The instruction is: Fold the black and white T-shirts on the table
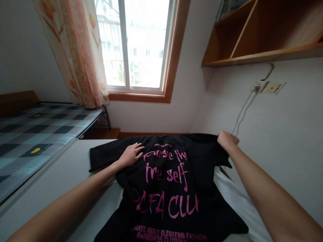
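A black T-shirt (pixel 202 161) with pink lettering lies spread over a pale tabletop (pixel 83 201), its collar end away from me and its hem toward me. My left hand (pixel 131 154) rests flat on the shirt's upper left part, fingers spread, beside the lettering. At the far right, my right hand (pixel 227 139) is closed on the edge of the right sleeve and holds it up a little near the wall. White cloth (pixel 234 191) shows from under the shirt's right side. The lower hem runs out of view at the bottom.
To the left stands a bed with a checked mattress (pixel 50 124) and a black metal frame. A patterned curtain (pixel 80 50) hangs beside the window (pixel 143 43). A wooden shelf (pixel 262 55) juts from the right wall, above a socket (pixel 261 86) with cords.
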Demonstrator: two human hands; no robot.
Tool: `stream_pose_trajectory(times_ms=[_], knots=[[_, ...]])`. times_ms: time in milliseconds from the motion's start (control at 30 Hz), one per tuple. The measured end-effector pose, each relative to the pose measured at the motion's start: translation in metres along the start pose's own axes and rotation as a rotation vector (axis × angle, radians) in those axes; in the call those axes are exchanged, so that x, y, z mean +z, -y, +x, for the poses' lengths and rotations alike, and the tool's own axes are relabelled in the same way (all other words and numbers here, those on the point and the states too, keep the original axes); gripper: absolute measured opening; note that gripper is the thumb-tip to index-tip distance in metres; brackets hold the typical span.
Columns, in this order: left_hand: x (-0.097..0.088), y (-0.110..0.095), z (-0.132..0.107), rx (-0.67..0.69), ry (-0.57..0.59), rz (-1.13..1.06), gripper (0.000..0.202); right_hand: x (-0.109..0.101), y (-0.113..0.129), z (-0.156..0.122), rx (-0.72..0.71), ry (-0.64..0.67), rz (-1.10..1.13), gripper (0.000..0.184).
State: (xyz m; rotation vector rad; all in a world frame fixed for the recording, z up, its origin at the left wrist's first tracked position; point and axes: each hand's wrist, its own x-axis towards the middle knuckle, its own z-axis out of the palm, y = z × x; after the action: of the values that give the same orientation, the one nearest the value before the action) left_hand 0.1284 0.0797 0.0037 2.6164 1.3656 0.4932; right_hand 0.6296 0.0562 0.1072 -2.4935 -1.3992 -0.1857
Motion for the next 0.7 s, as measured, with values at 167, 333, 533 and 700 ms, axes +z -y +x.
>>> stream_pose_trajectory(times_ms=[167,333,533,700], knots=[[0.002,0.001,-0.001,0.001,-0.022,-0.021,0.047,-0.002,0.0,-0.006,-0.017,-0.298,-0.128,0.034],[0.001,0.001,-0.001,-0.006,-0.04,-0.073,0.046,0.023,0.01,-0.029,-0.264,0.052,-0.113,0.028],[-0.012,-0.001,-0.015,0.043,0.011,-0.243,0.045,0.044,0.015,-0.053,-0.302,0.216,-0.087,0.034],[-0.038,-0.014,-0.052,0.064,-0.009,-0.438,0.033,0.034,0.011,-0.078,-0.232,0.203,-0.2,0.051]])
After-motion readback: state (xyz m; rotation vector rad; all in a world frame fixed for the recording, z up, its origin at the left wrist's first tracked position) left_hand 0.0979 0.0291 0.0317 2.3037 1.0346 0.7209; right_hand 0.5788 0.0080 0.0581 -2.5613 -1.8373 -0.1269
